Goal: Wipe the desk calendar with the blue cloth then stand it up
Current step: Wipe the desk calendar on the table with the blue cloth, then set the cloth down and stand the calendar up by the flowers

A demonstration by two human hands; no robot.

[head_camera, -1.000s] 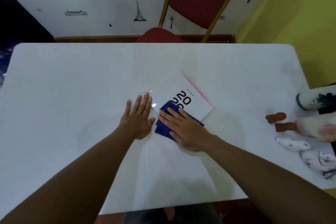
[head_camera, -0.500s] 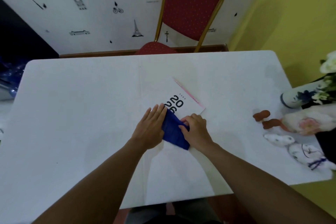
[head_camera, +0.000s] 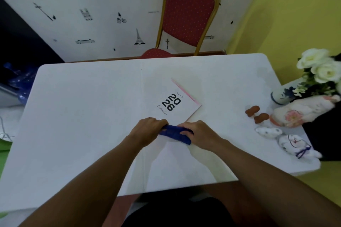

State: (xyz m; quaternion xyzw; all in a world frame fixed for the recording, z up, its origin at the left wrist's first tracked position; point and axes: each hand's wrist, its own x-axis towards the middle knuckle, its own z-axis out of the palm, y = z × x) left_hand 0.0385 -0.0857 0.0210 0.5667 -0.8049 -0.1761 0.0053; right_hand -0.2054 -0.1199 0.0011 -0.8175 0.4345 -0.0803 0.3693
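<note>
Calendar (head_camera: 177, 102): flat on the counter (head_camera: 88, 116).
Left hand (head_camera: 147, 131): grip curled onto the cloth (head_camera: 174, 133).
Right hand (head_camera: 200, 133): grip closed on cloth's other end.

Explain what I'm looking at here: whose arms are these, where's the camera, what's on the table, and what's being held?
No machine: a person wears one wide-angle camera on the head, looking down at their own arms. The left hand and right hand are both closed on a bunched blue cloth at the near corner of a calendar, which lies flat on the white table, not yet stood up. At the table's right sit a vase of white flowers and small figurines. A red chair stands behind.
</note>
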